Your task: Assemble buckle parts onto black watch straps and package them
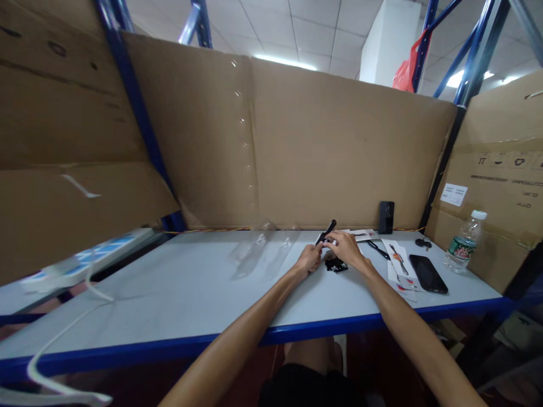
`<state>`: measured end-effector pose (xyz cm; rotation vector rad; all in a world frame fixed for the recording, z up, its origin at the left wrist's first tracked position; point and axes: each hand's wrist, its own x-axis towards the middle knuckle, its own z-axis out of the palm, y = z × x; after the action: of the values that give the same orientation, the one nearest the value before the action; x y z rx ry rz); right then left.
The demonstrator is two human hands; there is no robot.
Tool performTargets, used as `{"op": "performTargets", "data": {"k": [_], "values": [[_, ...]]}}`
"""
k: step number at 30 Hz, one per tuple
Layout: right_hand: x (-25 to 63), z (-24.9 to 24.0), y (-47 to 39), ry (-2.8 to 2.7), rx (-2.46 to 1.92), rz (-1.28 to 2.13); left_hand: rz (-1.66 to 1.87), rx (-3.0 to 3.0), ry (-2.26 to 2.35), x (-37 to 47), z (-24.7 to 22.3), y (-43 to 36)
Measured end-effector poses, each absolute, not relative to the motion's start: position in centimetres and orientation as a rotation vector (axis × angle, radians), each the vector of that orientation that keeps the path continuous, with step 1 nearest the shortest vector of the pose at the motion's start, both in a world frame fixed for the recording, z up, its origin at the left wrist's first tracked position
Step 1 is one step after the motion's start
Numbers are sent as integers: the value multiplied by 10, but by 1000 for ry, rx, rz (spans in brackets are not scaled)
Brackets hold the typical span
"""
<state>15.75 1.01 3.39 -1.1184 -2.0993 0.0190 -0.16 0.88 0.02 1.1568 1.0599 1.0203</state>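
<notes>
Fingers of my left hand (310,257) are wrapped round the lower part of a slim black tool (330,227), which slants up to the right. My right hand (343,247) is beside it, fingers bent together at the tool's near part; whether they pinch the tool or a small piece is hidden. Small black pieces (336,264) lie in a pile on the table just below my hands. Right of my right hand lies another black tool (379,249), next to printed cards (399,259) showing a tool.
A black phone (428,273) lies at the right, near a water bottle (461,243) and keys (423,243). Another phone (386,217) leans on the cardboard wall (339,147). Clear plastic packaging (258,249) lies left of my hands. A white cable (72,325) crosses the left side.
</notes>
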Motion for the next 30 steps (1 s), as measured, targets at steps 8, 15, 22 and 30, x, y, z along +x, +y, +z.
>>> {"op": "performTargets", "data": {"k": [8, 15, 22, 30], "values": [[143, 25, 15, -1924, -1332, 98, 899, 1163, 945, -5, 0, 10], [152, 29, 20, -1842, -1198, 230, 899, 1090, 933, -9, 5, 10], [147, 24, 15, -1994, -1324, 40, 881, 1103, 962, -7, 9, 5], [151, 25, 18, -2009, -1220, 117, 862, 1108, 912, -10, 5, 11]]}}
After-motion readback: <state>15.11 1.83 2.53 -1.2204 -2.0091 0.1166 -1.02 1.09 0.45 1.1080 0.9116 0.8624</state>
